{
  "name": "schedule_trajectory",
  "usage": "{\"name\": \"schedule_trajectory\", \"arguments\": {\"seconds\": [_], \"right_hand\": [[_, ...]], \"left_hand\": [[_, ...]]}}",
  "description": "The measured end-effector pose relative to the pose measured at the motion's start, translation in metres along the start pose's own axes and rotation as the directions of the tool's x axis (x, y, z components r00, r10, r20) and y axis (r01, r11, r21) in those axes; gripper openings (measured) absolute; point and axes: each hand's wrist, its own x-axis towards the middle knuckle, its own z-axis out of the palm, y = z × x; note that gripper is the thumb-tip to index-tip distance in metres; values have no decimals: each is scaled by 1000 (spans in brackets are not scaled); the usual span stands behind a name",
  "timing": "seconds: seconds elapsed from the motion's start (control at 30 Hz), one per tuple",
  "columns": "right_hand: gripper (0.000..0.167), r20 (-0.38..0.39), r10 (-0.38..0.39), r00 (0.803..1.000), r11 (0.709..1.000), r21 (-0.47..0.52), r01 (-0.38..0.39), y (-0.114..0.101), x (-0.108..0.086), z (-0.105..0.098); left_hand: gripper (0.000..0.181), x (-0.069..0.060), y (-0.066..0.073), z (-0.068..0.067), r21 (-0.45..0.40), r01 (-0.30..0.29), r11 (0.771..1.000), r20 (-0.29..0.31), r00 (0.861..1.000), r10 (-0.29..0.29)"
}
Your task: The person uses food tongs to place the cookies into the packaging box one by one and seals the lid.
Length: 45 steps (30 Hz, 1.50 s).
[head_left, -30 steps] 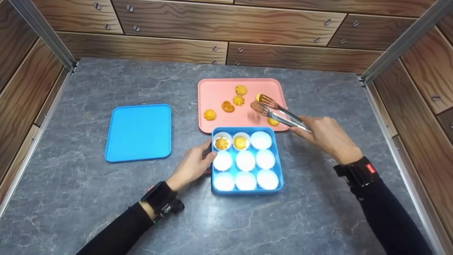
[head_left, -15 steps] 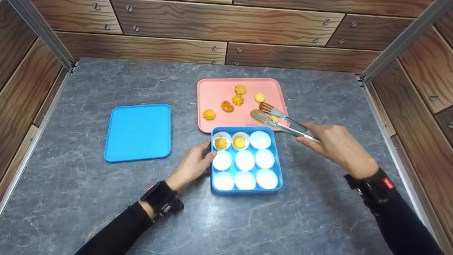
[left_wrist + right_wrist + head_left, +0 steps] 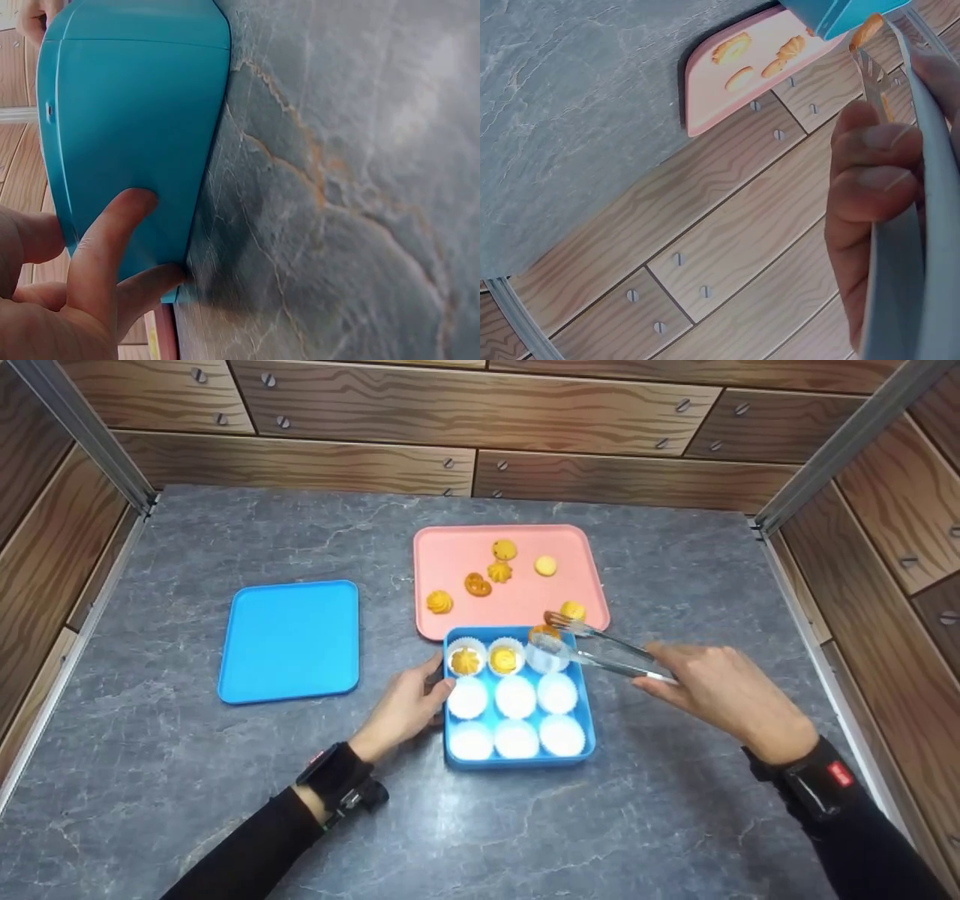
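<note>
My right hand (image 3: 731,694) holds metal tongs (image 3: 619,666). Between their tips is a brown-orange cookie (image 3: 866,32), just above the back right paper cup (image 3: 547,658) of the blue box (image 3: 520,766). The tongs partly cover that cup and the cookie. My left hand (image 3: 403,701) steadies the box at its left side, thumb at the rim and fingers against the outer wall (image 3: 142,112). Two back cups hold a star-shaped cookie (image 3: 466,661) and a round yellow cookie (image 3: 505,660). White cups fill the other two rows.
Behind the box lies a pink tray (image 3: 450,547) with several cookies, among them a pretzel-shaped one (image 3: 478,584) and a pale round one (image 3: 546,565). A blue square lid (image 3: 290,641) is at the left. Wood-patterned walls (image 3: 360,409) enclose the grey tabletop (image 3: 300,532).
The tongs have left the pale round cookie on the tray, picked up the brown-orange cookie and come forward over the back right cup. The left hand stays on the box.
</note>
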Motion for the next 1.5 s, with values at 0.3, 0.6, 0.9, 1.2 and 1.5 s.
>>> {"name": "schedule_trajectory", "arguments": {"seconds": [0.3, 0.6, 0.9, 1.2, 1.5], "right_hand": [[42, 9, -52, 999, 993, -103, 52, -9, 1, -2], [43, -1, -131, 991, 961, -247, 127, -21, 8, -4], [45, 10, -133, 991, 948, -290, 131, -27, 17, -4], [46, 46, -105, 993, 939, -325, 115, -37, 23, -3], [52, 76, -59, 995, 949, -305, 79, -38, 26, -2]], "left_hand": [[62, 0, 0, 0, -22, 6, 1000, 2, 1000, -6], [60, 1, 1, 0, 4, -27, 1000, -14, 1000, 27], [61, -1, 1, 0, -40, -23, 999, -13, 1000, 23], [61, -1, 1, 1, -28, 4, 1000, -7, 1000, -4], [61, -2, 0, 1, -27, -11, 1000, -17, 1000, 10]]}}
